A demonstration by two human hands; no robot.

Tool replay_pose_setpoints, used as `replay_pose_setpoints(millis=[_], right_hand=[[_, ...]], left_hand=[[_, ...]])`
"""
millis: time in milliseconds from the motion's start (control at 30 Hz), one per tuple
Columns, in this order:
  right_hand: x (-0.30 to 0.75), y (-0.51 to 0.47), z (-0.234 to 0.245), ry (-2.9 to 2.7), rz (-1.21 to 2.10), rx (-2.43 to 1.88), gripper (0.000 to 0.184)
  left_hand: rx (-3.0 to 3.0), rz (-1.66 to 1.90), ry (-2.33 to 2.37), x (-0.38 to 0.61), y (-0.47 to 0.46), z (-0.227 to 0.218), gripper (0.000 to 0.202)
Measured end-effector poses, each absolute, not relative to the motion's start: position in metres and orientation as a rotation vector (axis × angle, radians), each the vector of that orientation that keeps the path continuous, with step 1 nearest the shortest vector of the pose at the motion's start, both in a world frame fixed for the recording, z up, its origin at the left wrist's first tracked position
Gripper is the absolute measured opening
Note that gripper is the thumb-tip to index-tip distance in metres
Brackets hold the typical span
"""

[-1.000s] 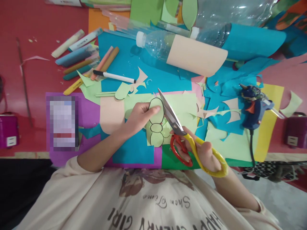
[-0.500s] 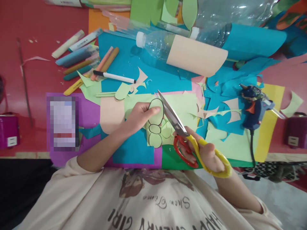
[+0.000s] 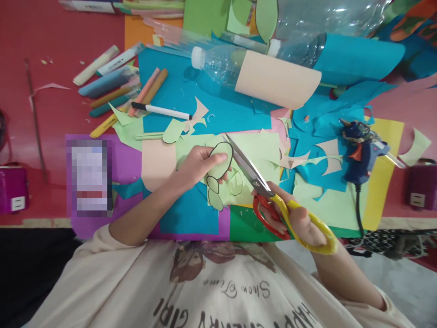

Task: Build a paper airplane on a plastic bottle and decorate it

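Note:
Between thumb and fingers, my left hand (image 3: 205,165) pinches a pale green paper cutout (image 3: 220,159) edged in black, made of a large oval with two smaller rounded parts hanging below. My right hand (image 3: 297,216) grips scissors (image 3: 254,177) with one yellow and one red handle. Their blades point up and left, close to the right edge of the large oval; whether they touch it I cannot tell. Under both hands lies a pale green sheet (image 3: 259,150) with a drawn round outline to the right of the cutout.
Markers (image 3: 105,84) lie at the left, near a blurred phone (image 3: 89,177). Two plastic bottles wrapped in paper, one in peach (image 3: 278,78) and one in blue (image 3: 362,61), lie at the back. A glue gun (image 3: 365,155) with a cord rests at the right among paper scraps.
The cutout has turned in my left hand, its lower parts swinging left and tilting. My right hand and the scissors have shifted slightly right and down.

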State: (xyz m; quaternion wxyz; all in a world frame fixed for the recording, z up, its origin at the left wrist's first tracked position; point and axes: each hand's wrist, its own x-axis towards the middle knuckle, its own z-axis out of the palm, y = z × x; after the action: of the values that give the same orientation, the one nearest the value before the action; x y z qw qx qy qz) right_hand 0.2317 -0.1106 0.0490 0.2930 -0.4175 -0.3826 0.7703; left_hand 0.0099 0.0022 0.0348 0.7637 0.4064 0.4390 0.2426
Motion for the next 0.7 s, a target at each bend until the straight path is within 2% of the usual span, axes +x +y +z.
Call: replay_pose_setpoints(millis=[167, 533, 700], right_hand=[[0.237, -0.111, 0.047, -1.049, 2.032, -1.089, 0.067], [0.248, -0.11, 0.052, -1.089, 2.074, -1.266, 0.08], [0.255, -0.109, 0.056, -1.113, 2.051, -1.295, 0.076]], left_hand=[[0.921, 0.528, 0.965, 0.009, 0.004, 0.037, 0.024], [0.993, 0.483, 0.949, 0.004, 0.009, 0.042, 0.024], [1.042, 0.406, 0.953, 0.001, 0.013, 0.046, 0.025]])
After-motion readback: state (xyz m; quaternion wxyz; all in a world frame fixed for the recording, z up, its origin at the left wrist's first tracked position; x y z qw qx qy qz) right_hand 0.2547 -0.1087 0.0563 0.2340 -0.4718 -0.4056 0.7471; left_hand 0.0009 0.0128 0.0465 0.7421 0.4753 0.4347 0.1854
